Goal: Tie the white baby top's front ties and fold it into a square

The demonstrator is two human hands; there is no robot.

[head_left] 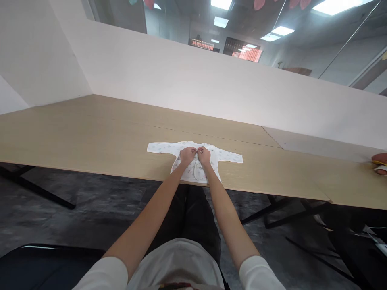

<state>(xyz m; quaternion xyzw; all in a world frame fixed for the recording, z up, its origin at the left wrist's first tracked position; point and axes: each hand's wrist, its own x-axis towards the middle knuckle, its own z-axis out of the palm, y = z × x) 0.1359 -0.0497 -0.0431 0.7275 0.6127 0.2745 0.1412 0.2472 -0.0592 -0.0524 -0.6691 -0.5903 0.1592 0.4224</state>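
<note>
A small white baby shirt (pixel 160 148) with a faint print lies spread flat on the wooden table (pixel 90 137), sleeves stretched out to both sides. My left hand (pixel 187 154) and my right hand (pixel 204 155) sit side by side at the shirt's chest, just below the neckline. The fingers of both are curled and pinch the fabric at the front opening. Both arms reach straight forward from my body.
A white partition wall (pixel 193 80) runs along the table's far side. At the right edge lies part of a red and yellow object (pixel 380 162). Black table legs (pixel 36 189) and a dark floor show below the near edge. Cables (pixel 375 237) lie at the lower right.
</note>
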